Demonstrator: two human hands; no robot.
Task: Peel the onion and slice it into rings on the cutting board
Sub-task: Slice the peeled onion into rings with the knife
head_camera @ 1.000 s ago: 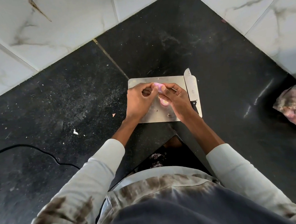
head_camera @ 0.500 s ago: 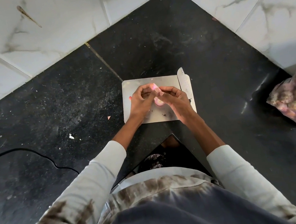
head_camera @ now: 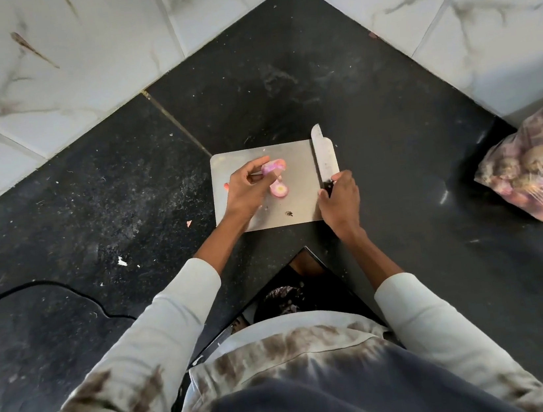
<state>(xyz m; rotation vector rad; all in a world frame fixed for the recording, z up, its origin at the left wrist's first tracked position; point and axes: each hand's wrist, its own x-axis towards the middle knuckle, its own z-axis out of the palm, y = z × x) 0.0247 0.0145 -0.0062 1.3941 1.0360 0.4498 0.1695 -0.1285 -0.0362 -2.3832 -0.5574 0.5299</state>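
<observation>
Two onion pieces over a square steel cutting board (head_camera: 298, 181) on black speckled stone.
Left hand (head_camera: 247, 188) pinches the peeled pink onion piece (head_camera: 274, 166); a cut pink onion slice (head_camera: 279, 190) lies below it. Right hand (head_camera: 340, 200) grips the black-handled knife (head_camera: 325, 157) at the board's right edge. White marble-look wall tiles (head_camera: 71, 59) enclose the corner.

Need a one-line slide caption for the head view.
Left hand holds onion over cutting board; right hand grips knife.
</observation>
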